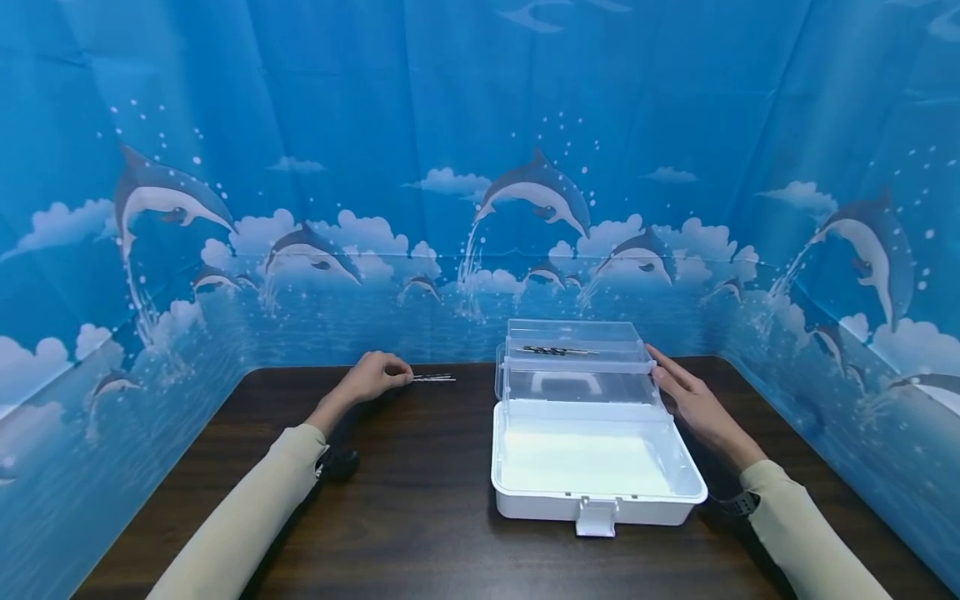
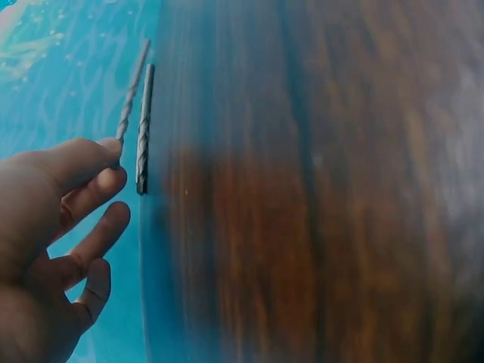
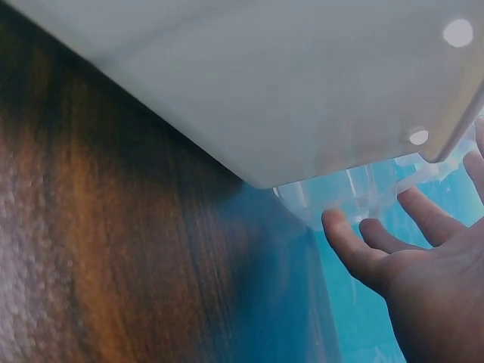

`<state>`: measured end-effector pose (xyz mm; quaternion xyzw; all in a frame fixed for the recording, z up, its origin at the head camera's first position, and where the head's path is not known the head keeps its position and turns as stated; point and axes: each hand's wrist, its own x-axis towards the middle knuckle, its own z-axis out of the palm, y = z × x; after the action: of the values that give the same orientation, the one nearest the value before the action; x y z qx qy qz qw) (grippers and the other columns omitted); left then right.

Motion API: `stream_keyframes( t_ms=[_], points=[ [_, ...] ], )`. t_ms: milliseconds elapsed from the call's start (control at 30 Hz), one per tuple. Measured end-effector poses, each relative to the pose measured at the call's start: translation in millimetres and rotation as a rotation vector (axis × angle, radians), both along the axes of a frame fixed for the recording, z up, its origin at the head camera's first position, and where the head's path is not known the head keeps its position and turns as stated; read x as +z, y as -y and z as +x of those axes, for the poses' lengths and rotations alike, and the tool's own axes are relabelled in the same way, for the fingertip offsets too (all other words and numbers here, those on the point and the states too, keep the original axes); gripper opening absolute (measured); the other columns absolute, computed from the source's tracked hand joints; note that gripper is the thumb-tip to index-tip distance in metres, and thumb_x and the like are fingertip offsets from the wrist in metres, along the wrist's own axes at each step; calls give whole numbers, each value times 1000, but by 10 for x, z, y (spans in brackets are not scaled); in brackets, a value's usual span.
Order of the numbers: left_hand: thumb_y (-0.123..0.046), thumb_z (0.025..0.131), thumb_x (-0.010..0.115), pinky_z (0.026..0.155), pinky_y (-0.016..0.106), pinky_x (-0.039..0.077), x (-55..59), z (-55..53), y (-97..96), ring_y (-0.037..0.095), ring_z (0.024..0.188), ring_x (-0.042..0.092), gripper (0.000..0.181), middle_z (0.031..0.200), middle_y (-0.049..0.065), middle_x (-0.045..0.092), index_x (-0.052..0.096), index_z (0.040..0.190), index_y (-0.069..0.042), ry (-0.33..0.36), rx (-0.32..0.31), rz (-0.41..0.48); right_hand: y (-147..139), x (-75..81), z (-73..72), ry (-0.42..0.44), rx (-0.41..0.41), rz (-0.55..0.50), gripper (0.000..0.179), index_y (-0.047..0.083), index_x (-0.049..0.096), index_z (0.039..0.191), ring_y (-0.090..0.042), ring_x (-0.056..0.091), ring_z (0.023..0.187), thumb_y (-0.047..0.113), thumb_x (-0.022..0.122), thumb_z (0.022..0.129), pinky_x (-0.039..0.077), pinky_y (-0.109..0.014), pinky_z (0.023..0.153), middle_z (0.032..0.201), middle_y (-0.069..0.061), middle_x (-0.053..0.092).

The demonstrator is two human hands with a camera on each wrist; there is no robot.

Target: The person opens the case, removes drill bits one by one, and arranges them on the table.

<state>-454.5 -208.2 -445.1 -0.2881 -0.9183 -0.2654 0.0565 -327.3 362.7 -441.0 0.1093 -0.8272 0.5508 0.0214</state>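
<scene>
At the back of the table, my left hand (image 1: 375,377) pinches the fluted end of a slim drill bit (image 2: 132,98) between thumb and forefinger. A second, thicker drill bit (image 2: 145,128) lies on the table close beside it. My right hand (image 1: 692,400) is at the right side of the white toolbox (image 1: 592,510), its fingers by the edge of the raised clear tray (image 1: 641,367). In the right wrist view these fingers look loosely extended near the clear plastic; contact is hard to tell. More drill bits (image 1: 557,351) lie in the upper tray.
The toolbox stands open on the dark wood table (image 1: 420,517), its latch (image 1: 596,518) hanging at the front. A blue dolphin-print curtain (image 1: 420,125) encloses the table's back and sides.
</scene>
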Motion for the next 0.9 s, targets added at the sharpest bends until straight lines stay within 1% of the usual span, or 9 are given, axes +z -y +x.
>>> stream_keyframes(
  t_ms=[67, 200, 300, 367, 600, 733, 900],
  points=[
    [-18, 101, 68, 81, 49, 50, -3, -12, 22, 25, 96, 64, 15, 104, 2, 72, 79, 104, -9, 2, 4, -12, -4, 10, 0, 1, -4, 1, 68, 29, 14, 165, -53, 13, 147, 52, 41, 108, 25, -74, 103, 168, -16, 9],
    [-20, 101, 68, 80, 46, 50, -23, -28, 55, 21, 94, 64, 15, 105, 1, 72, 80, 103, -11, 55, 53, -35, -8, 15, 3, 9, 1, -7, 68, 28, 14, 165, -52, 13, 147, 53, 41, 108, 25, -73, 103, 168, -15, 8],
    [-21, 101, 69, 79, 45, 50, -36, -28, 70, 20, 94, 63, 15, 106, 1, 72, 81, 103, -12, 86, 76, -35, -6, 7, 4, 14, 10, -18, 68, 28, 14, 166, -52, 12, 148, 52, 41, 108, 25, -73, 104, 168, -15, 8],
    [-20, 100, 69, 78, 44, 50, -40, -30, 75, 20, 92, 63, 14, 105, 0, 72, 81, 103, -12, 90, 78, -32, -5, -1, 3, 19, 12, -24, 69, 28, 14, 165, -51, 12, 148, 52, 42, 108, 25, -72, 104, 169, -15, 8],
    [-17, 98, 72, 74, 42, 50, -40, -64, 69, 16, 83, 62, 11, 89, -7, 72, 81, 99, -11, 93, 79, -43, -1, -1, -11, 13, -3, -11, 68, 29, 15, 165, -52, 12, 148, 53, 41, 107, 25, -74, 103, 169, -15, 8],
    [-18, 98, 72, 74, 41, 50, -38, -94, 69, 15, 82, 61, 10, 88, -9, 71, 80, 98, -12, 95, 84, -45, -1, 7, -11, 12, -4, -13, 69, 28, 14, 165, -52, 12, 148, 53, 41, 108, 25, -74, 103, 168, -15, 9],
    [-20, 97, 73, 74, 41, 49, -17, -90, 72, 16, 82, 62, 9, 89, -7, 71, 80, 97, -15, 105, 89, -40, -7, 7, -8, 10, 5, -20, 68, 28, 14, 165, -52, 12, 147, 52, 42, 108, 26, -73, 103, 168, -16, 9]
  ],
)
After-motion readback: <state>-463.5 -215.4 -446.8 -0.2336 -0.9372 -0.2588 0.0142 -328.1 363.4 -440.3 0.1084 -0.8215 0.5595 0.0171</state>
